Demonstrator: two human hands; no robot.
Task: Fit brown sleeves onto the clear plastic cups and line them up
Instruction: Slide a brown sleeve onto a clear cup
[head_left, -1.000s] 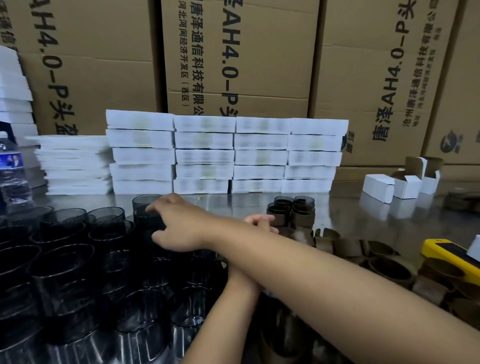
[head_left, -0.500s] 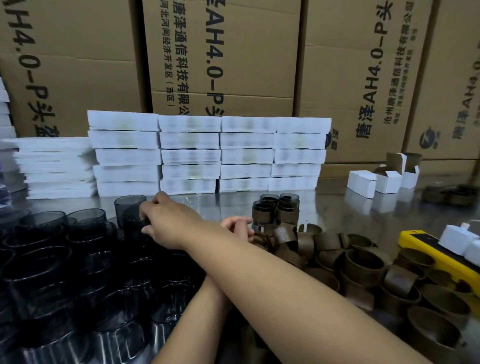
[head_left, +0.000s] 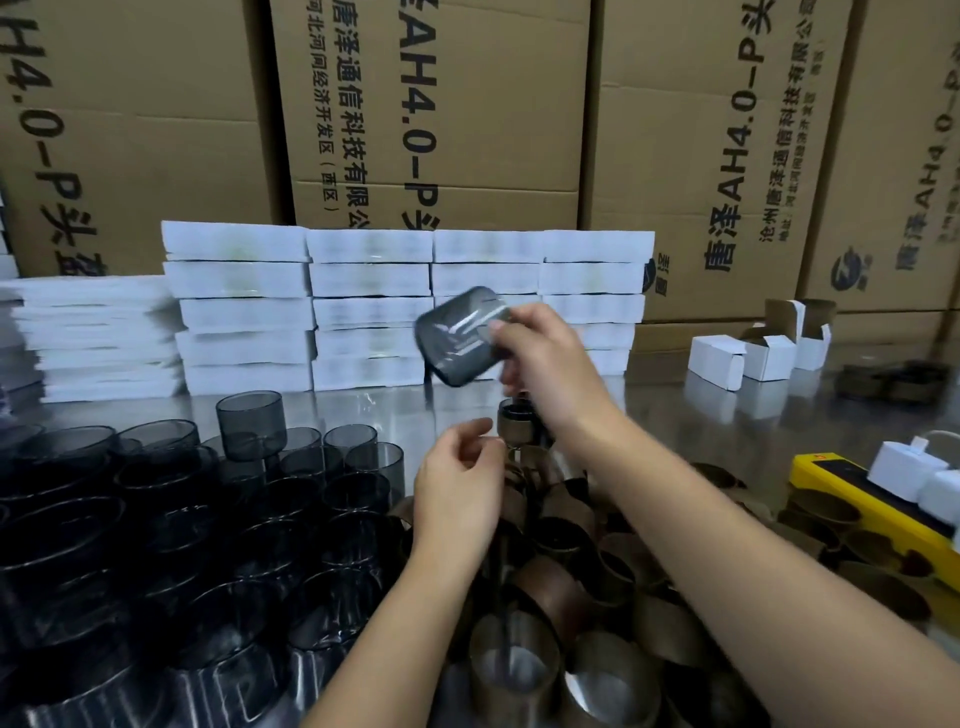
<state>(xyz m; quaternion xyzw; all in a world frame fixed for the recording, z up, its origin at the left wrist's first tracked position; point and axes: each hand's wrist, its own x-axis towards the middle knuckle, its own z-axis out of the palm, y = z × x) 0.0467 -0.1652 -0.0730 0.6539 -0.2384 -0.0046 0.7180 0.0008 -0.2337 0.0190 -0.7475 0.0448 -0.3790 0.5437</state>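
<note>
**cupguy:** so what's the right hand up to?

**benchrat:** The right hand (head_left: 545, 358) has its fingers curled round one end of a smoky clear cup (head_left: 457, 338). The cup is tilted in the air and a bit blurry. Below it and slightly left, the left hand (head_left: 457, 483) shows its back with fingers loosely curled. Can't tell if it's pinching anything.

**cupguy:** and around them?

**benchrat:** Right under the right hand, just past the left fingertips, a sleeved cup (head_left: 514, 423) stands on the metal table (head_left: 389, 405), partly hidden by both hands. Under and right of the forearms there's a heap of brown sleeves (head_left: 561, 587). Left of the left hand is the crowd of bare cups (head_left: 249, 423), some stacked. Behind the held cup are stacks of white boxes (head_left: 363, 312), with cardboard cartons (head_left: 431, 104) behind those. Far right is a yellow device (head_left: 878, 517) with a white adapter (head_left: 904, 462) on it.

**cupguy:** anything different from a moment ago?

**benchrat:** yep, the right arm was crossed over the left, reaching into the bare cups. Now the arms are uncrossed and the cup's up in the air.
</note>
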